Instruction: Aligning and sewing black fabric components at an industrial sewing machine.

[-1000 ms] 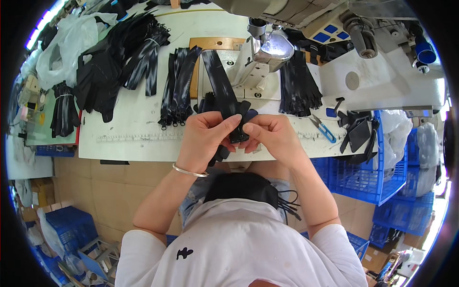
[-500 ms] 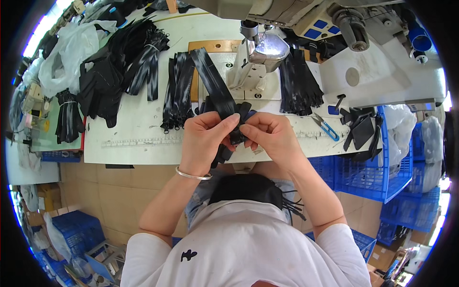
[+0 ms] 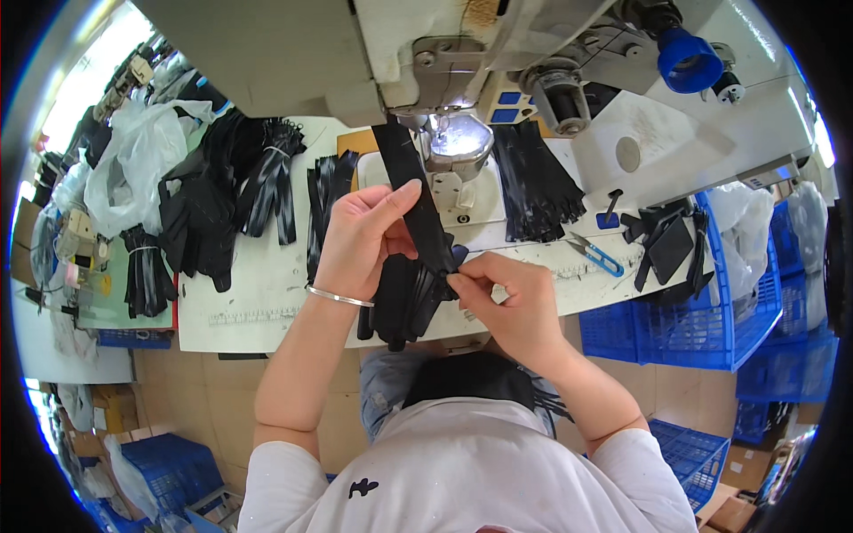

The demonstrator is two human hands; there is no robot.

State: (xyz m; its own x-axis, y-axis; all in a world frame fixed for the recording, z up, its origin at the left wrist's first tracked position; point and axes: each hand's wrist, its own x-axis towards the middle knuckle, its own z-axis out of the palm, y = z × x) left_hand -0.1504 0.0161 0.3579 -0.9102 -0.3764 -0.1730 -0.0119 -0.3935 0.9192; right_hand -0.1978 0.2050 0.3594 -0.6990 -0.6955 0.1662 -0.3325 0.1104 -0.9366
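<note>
White short-sleeved shirt (image 3: 462, 466), small dark emblem (image 3: 362, 488) on its front, slim silvery bangle (image 3: 341, 298), faded blue denim (image 3: 378, 382)

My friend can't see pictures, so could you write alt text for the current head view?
A person's left hand grips a black strip partway along while the right hand pinches it near its lower end, over a white table. Beyond is a sewing machine, with more strips on both sides and blue snips to the right.
</note>
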